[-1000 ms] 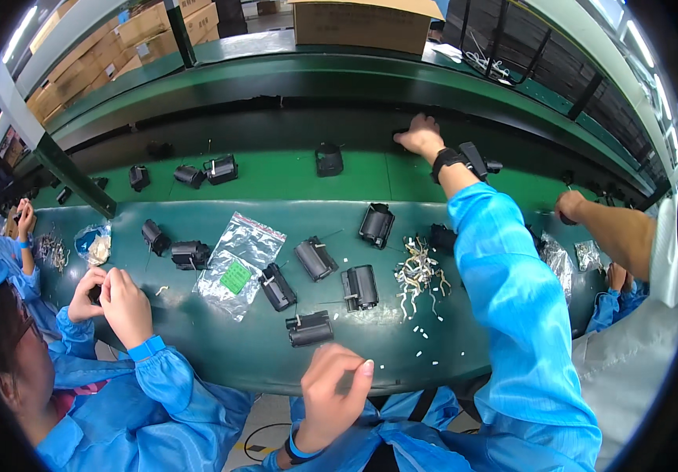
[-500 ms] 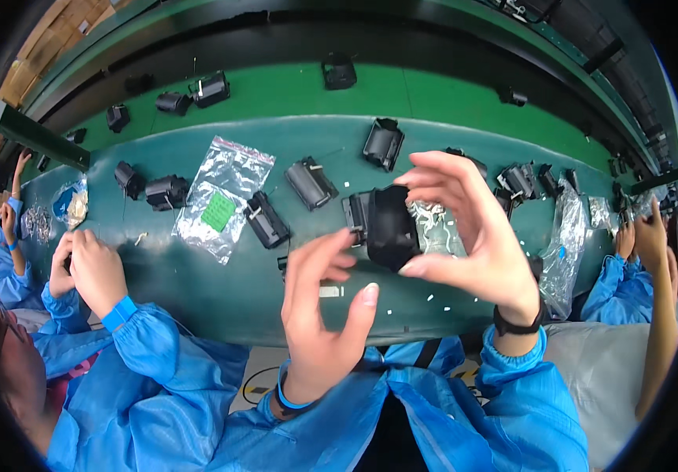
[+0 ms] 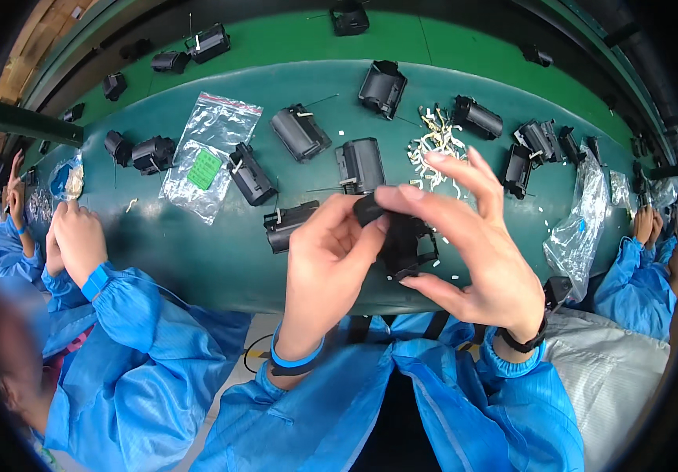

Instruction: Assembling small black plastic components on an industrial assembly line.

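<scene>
A black plastic housing point(image 3: 403, 250) is held above the bench between my two hands. My left hand point(image 3: 325, 263) pinches its upper left end between thumb and fingers. My right hand point(image 3: 484, 263) grips it from the right, fingers over the top and thumb at the lower edge. Part of the housing is hidden behind my fingers. Just beyond my hands lies another black housing point(image 3: 362, 163), and one more housing point(image 3: 286, 226) is beside my left hand. A loose pile of small white and yellowish connector-like pieces point(image 3: 436, 140) lies past my right fingers.
More black housings point(image 3: 301, 132) are scattered over the green bench point(image 3: 197, 259). A clear bag with a green label point(image 3: 204, 170) lies to the left, another clear bag point(image 3: 579, 228) to the right. Co-workers in blue sleeves point(image 3: 130, 303) sit at both sides. Further housings point(image 3: 208, 43) stand on the far green strip.
My left hand, open and apart before, has closed on the housing. The housing has been turned and sits lower between my hands. The whole bench appears higher in the view.
</scene>
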The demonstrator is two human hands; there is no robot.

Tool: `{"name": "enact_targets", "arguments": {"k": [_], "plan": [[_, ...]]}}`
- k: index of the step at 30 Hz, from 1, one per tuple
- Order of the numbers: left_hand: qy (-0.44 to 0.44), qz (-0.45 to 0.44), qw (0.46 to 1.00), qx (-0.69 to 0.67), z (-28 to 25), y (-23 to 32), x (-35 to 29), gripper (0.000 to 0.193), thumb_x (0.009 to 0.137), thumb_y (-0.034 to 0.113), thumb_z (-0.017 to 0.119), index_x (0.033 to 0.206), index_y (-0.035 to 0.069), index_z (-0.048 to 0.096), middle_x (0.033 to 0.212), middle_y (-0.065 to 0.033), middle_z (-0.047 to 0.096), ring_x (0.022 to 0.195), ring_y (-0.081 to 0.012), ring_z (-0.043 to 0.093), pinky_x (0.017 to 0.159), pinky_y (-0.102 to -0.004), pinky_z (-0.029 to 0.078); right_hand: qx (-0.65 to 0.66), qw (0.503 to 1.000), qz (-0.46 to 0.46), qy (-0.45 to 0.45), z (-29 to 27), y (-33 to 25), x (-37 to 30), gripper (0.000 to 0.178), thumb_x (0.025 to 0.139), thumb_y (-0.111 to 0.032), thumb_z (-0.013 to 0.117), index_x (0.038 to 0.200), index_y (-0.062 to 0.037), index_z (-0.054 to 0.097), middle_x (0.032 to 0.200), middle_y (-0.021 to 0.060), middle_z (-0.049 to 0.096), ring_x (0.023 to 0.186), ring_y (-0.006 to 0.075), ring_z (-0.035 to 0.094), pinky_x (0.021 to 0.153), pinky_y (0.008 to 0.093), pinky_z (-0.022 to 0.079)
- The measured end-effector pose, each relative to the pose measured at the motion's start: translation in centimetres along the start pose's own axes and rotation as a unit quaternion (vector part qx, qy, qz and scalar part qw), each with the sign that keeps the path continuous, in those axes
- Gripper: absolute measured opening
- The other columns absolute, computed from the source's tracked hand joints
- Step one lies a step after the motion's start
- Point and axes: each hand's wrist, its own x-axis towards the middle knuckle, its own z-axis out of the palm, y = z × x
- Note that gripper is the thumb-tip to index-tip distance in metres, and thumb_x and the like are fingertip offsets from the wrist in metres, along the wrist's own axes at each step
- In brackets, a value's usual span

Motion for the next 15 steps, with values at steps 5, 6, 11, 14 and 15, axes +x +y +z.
{"name": "enact_targets", "arguments": {"k": [5,6,11,14,15], "plan": [[0.124,0.047,0.991,0.024,-0.4,0.1,-0.8,0.025,0.099,-0.001,0.069,0.121,-0.005,0.06,0.1,-0.0067,0.07,0.07,-0.0077,0.064,0.059,-0.023,0.052,0.118,0.904,0.101,0.398,0.1,0.7,-3.8,0.06,0.085,-0.012,0.083,0.139,-0.0025,0.058,0.135,0.016,0.064,0.13,0.0308,0.057,0.11,0.0451,0.042],[0.145,0.076,0.986,0.02,-0.6,-0.2,-1.1,0.029,0.099,-0.002,0.067,0.125,-0.005,0.056,0.106,-0.01,0.069,0.07,-0.0102,0.066,0.059,-0.0243,0.054,0.157,0.841,0.202,0.477,0.6,1.2,-5.2,0.05,0.089,-0.009,0.079,0.135,-0.0027,0.06,0.126,0.0135,0.067,0.121,0.0246,0.062,0.103,0.0378,0.047],[0.13,0.055,0.99,0.025,-0.6,-1.1,-4.0,0.038,0.1,-0.01,0.057,0.134,-0.001,0.041,0.112,-0.0187,0.064,0.069,-0.0169,0.069,0.055,-0.0263,0.057,0.031,0.882,0.402,0.245,2.8,3.9,-7.8,0.02,0.092,-0.004,0.073,0.111,0.0,0.069,0.092,0.0082,0.067,0.08,0.0147,0.064,0.071,0.0303,0.051],[0.097,-0.035,0.994,0.026,1.1,-2.2,-4.5,0.032,0.102,-0.007,0.057,0.128,0.0,0.042,0.096,-0.0127,0.062,0.064,-0.0149,0.066,0.052,-0.0271,0.057,0.003,0.895,0.389,0.216,4.3,4.4,-6.7,0.021,0.088,-0.005,0.075,0.106,0.0033,0.068,0.094,0.0162,0.067,0.083,0.0284,0.069,0.074,0.0392,0.055],[0.085,-0.032,0.995,0.046,1.6,-2.6,-4.4,0.028,0.103,-0.005,0.056,0.127,0.0,0.042,0.092,-0.0144,0.065,0.062,-0.0166,0.067,0.049,-0.0278,0.056,0.001,0.896,0.393,0.205,4.6,4.6,-6.4,0.022,0.087,-0.005,0.075,0.106,0.0037,0.067,0.095,0.0176,0.066,0.084,0.0329,0.069,0.076,0.0429,0.056]]}}
